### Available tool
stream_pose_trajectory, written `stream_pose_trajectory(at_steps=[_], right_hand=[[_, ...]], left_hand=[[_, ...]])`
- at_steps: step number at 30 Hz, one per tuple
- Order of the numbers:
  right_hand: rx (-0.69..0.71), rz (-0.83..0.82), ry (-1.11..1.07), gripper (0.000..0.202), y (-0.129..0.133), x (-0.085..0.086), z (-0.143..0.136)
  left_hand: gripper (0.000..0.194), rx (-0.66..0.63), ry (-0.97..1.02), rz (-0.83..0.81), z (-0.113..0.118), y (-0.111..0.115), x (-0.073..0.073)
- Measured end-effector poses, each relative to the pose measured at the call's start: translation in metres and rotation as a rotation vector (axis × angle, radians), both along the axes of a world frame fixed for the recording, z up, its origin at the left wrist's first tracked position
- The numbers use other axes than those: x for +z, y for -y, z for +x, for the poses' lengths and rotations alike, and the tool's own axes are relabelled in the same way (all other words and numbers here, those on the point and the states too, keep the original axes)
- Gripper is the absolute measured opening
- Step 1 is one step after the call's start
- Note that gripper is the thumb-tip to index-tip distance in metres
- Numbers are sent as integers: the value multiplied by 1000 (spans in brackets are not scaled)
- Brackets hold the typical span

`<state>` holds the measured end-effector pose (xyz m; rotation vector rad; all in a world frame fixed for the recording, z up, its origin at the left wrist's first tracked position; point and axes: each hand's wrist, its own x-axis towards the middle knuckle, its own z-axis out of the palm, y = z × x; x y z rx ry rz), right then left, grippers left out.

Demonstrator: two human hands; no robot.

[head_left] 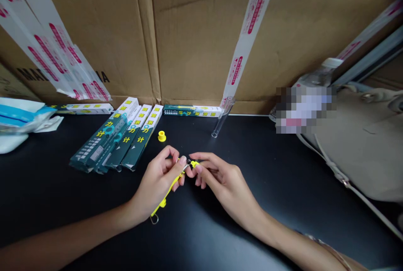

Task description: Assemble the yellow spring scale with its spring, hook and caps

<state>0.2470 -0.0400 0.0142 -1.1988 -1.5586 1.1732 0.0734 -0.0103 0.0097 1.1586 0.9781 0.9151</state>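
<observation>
Yellow rod (pixel 167 194) above a black table (pixel 195 241)

Near the centre, the rod slants from near left to far right, gripped at its far end by the thumb and curled fingers of the left hand (pixel 154 185); a wire hook (pixel 154 219) projects from its near end. The right hand (pixel 228 180) pinches a small yellow piece (pixel 194 164) just beside it (whether wire joins the two cannot be told). Farther back is a yellow cap (pixel 161 136), with narrow boxes (pixel 108 136) to its left and a clear tube (pixel 222 119) to its right. A pale bag (pixel 362 149) occupies the far right.
</observation>
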Motion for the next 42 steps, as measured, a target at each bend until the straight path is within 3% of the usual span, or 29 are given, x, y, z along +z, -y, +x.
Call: stream_pose_trajectory(at_steps=[7,14,20,24,30,34,37,42], right_hand=[[21,93,111,22,1,2,-2],[-59,58,82,20,2,-3,-2],[-110,43,29,21,4,-2,-2],[-124,69,47,22,4,-4,-2],[-119,111,109,21,4,-4,-2],[-113,134,124,19,3,-2,-1],[-95,177,122,16,4,0,1],[-87,199,121,15,5,1,0]], left_hand=[[36,-11,-19,9,-1,7,-1],[24,120,-77,345,-5,7,-3],[24,118,-19,351,-5,10,-3],[12,148,35,322,-5,8,2],[34,18,75,191,-16,-7,14],[25,35,148,250,-20,-12,23],[35,-7,199,299,-21,-12,30],[30,-91,-42,376,-25,-11,36]])
